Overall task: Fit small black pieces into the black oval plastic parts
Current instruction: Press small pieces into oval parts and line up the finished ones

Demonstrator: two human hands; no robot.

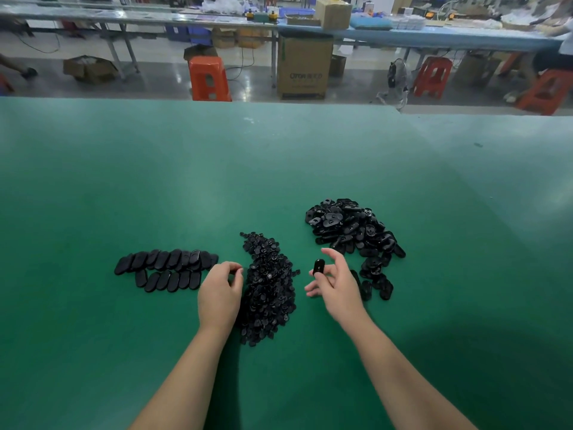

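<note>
The right hand (333, 282) holds one oval part (318, 266) upright in its grip. The left hand (220, 288), fingers curled, touches the heap of small pieces (268, 287) at its 3 o'clock; whether it pinches one cannot be told.

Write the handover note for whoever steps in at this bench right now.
Right hand pinches one oval part. Left hand, fingers curled, at the edge of the small-piece pile; whether it holds a piece can't be seen.
Unsorted oval parts pile far right.
Two laid-out rows of ovals on the left, probably finished.
Left: fit the held oval, then work through the right pile.
</note>
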